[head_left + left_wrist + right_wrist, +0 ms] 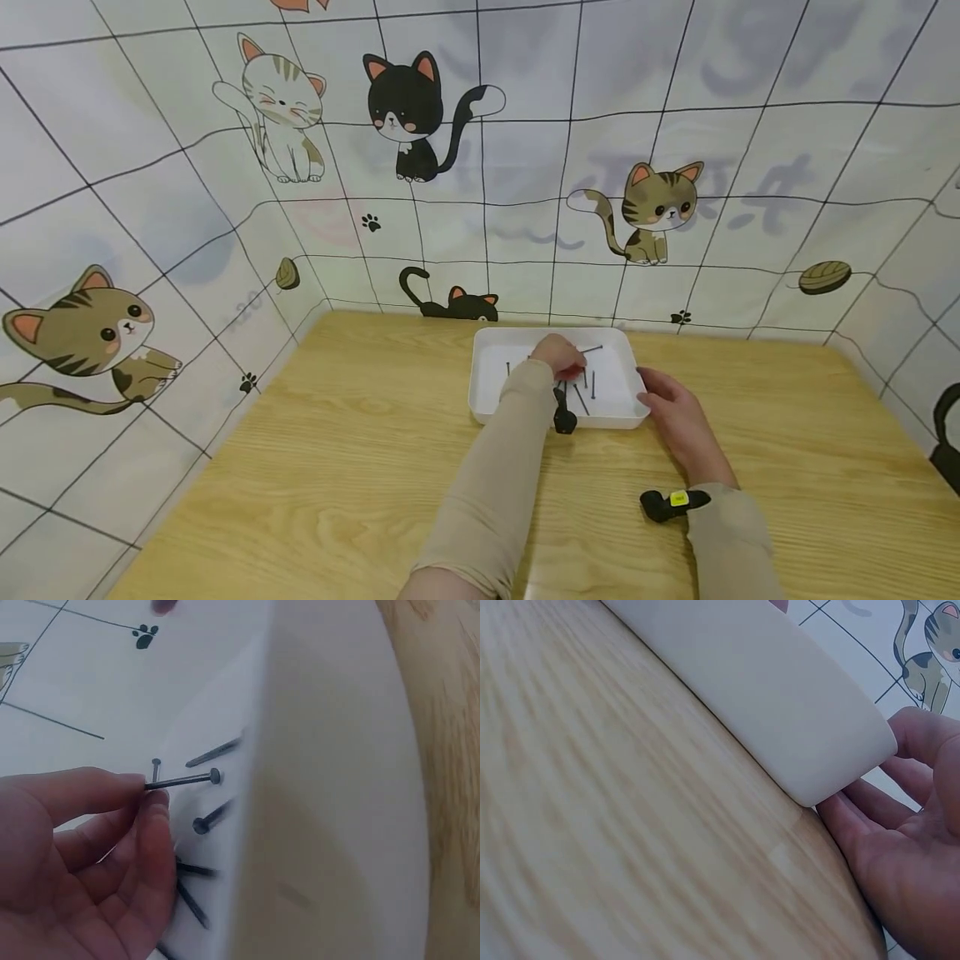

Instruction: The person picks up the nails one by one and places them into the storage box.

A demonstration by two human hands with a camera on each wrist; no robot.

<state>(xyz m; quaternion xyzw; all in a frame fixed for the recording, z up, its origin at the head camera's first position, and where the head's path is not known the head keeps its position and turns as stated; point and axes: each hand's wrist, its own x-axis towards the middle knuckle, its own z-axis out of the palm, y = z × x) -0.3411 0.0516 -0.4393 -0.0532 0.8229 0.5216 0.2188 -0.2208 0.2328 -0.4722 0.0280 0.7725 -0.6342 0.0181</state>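
A white rectangular tray (611, 422) stands on the wooden table with several dark nails lying in it, one of them a nail (593, 385) near its right side. My left hand (557, 354) is over the inside of the tray. In the left wrist view, its thumb and fingers pinch one nail (184, 781), the flat head pointing away from the fingertips. Below and beside that nail are more loose nails (196, 904). My right hand (678, 417) holds the tray's right end, fingertips on the outer wall (810, 735) and at the rim.
The wooden table (360, 467) extends around the tray on both sides and in front. Behind and beside it rises a white wall covering (525, 167) with black grid lines and cartoon cats. A black object (947, 442) shows at the far right edge.
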